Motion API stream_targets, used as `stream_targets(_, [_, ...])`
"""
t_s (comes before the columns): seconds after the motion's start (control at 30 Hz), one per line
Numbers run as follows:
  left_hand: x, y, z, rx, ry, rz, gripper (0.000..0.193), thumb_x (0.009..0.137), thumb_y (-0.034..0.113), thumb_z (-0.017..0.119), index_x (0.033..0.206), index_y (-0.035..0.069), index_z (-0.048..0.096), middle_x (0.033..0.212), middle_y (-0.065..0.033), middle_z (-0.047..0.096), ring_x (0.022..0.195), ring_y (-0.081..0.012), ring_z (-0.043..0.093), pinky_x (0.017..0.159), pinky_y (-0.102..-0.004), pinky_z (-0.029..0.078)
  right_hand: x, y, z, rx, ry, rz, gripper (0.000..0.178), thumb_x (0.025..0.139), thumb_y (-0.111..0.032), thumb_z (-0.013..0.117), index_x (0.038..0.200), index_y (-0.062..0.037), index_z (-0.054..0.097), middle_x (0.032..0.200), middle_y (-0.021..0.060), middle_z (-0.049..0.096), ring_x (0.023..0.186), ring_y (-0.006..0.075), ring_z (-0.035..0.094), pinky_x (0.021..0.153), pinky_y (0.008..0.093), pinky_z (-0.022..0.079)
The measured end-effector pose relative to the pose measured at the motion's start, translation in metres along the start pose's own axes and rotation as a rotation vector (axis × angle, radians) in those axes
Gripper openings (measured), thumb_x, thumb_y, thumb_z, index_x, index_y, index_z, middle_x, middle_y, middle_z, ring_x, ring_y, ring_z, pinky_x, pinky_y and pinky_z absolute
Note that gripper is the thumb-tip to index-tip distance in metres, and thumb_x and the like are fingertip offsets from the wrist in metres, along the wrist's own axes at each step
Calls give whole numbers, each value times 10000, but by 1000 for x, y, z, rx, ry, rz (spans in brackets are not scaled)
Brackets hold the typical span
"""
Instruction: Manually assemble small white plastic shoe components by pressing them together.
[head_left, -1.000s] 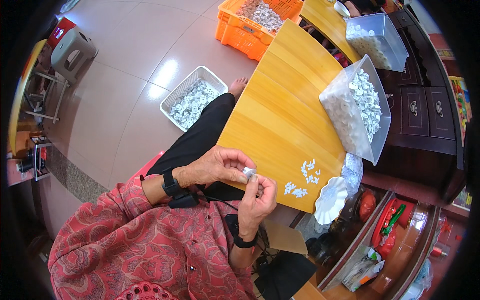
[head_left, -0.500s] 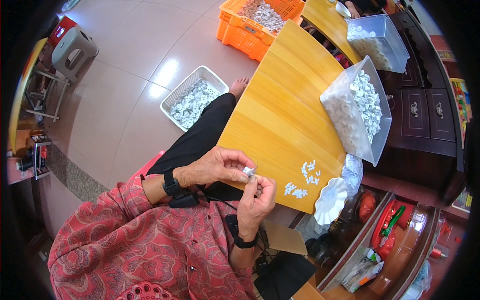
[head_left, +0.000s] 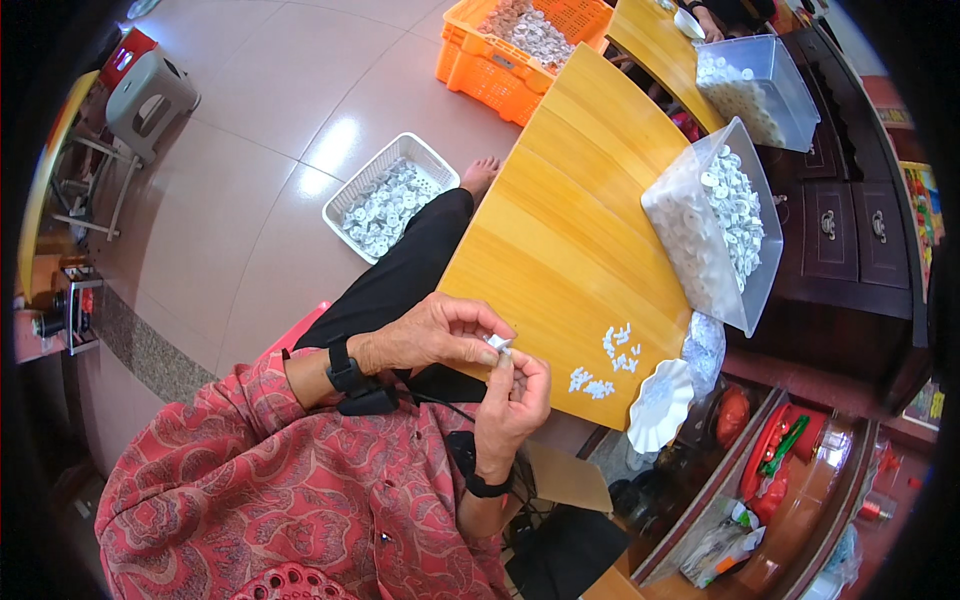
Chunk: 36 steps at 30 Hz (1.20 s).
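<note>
My left hand (head_left: pixel 432 332) pinches a small white plastic part (head_left: pixel 498 342) between thumb and fingertips, just off the table's near-left edge. Close against it, my right hand (head_left: pixel 513 395) is closed, its thumb and forefinger tips at the lower side of the same part. Whether the right fingers also hold a tiny separate piece is too small to tell. On the yellow wooden table (head_left: pixel 560 215), to the right of my hands, lie loose small white pegs (head_left: pixel 598 387) in two loose groups. A white scalloped dish (head_left: pixel 660 405) with small white pieces sits at the table's corner beside them.
A clear bin (head_left: pixel 690 240) full of white round parts leans at the table's right edge; another clear bin (head_left: pixel 755 95) stands behind. On the floor are a white basket (head_left: pixel 335 222) of similar parts and an orange crate (head_left: pixel 490 75). A person's hand (head_left: pixel 708 25) shows at the far table.
Both hands stay almost in place, fingers still together at the white part. The right fingers have shifted very slightly. The whole view has moved a touch.
</note>
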<state>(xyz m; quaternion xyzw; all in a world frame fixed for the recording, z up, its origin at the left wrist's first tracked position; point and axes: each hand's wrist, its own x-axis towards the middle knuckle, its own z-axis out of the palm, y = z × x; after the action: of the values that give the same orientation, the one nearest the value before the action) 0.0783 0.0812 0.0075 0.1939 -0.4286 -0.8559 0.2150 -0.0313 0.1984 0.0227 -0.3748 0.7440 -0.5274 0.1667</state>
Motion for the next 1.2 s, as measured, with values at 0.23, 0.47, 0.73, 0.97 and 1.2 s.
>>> stream_targets(0.23, [-1, 3, 1, -45, 2, -14, 289, 869, 91, 748, 1140, 31, 670, 832, 27, 648, 596, 4, 545, 433, -155, 396, 0, 1, -5, 3, -16, 97, 94, 913, -63, 643, 897, 4, 579, 846, 96, 593, 687, 177, 570, 629, 304, 478])
stream_targets(0.47, [-2, 3, 0, 10, -5, -16, 284, 871, 97, 746, 1138, 37, 670, 839, 24, 659, 597, 2, 546, 429, -160, 393, 5, -9, -1, -221, -55, -93, 98, 908, -43, 635, 881, -4, 549, 837, 112, 576, 680, 223, 562, 618, 332, 475])
stream_targets(0.73, [-5, 8, -3, -5, -9, -82, 276, 878, 104, 748, 1134, 28, 678, 936, 16, 661, 872, -42, 594, 791, -203, 498, 1, -6, -3, 169, -72, 177, 121, 961, -90, 613, 929, 11, 555, 847, 52, 580, 690, 106, 554, 606, 250, 470])
stream_targets(0.97, [-3, 11, -3, -8, -51, -55, 285, 876, 97, 748, 1141, 24, 675, 930, 8, 665, 867, -44, 605, 767, -208, 506, 3, -10, -4, 223, -84, 234, 121, 975, -111, 610, 975, 4, 573, 828, 17, 598, 681, 60, 553, 617, 203, 471])
stream_targets(1.2, [4, 27, -36, 40, 241, 74, 213, 922, 47, 644, 1128, -6, 659, 964, -49, 683, 828, -109, 648, 761, -247, 529, 15, 10, -13, 51, -80, 136, 129, 962, -95, 627, 1000, 22, 590, 832, 31, 613, 689, 70, 570, 626, 212, 483])
